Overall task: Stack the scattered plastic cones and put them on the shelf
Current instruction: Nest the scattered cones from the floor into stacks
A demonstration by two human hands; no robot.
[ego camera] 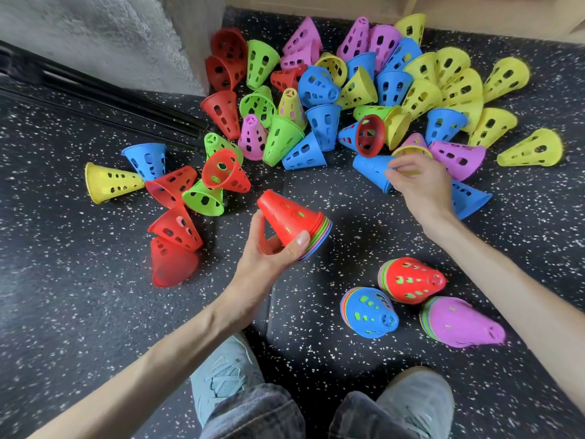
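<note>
Grey sneakers (226,372); left hand (269,248) gripping perforated cone stack (292,221).

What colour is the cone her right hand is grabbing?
Blue, gripped by the right hand; head view.

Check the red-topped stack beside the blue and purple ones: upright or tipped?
Tipped: the red-topped stack lies on its side on the floor, narrow end pointing right.

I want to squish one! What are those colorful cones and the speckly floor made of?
The cones, like the red-topped stack in the left hand, look like thin smooth plastic: bright solid colors, a slight sheen, punched holes. The floor looks like matte rubber matting, dark with white flecks, though that's a guess.
</note>
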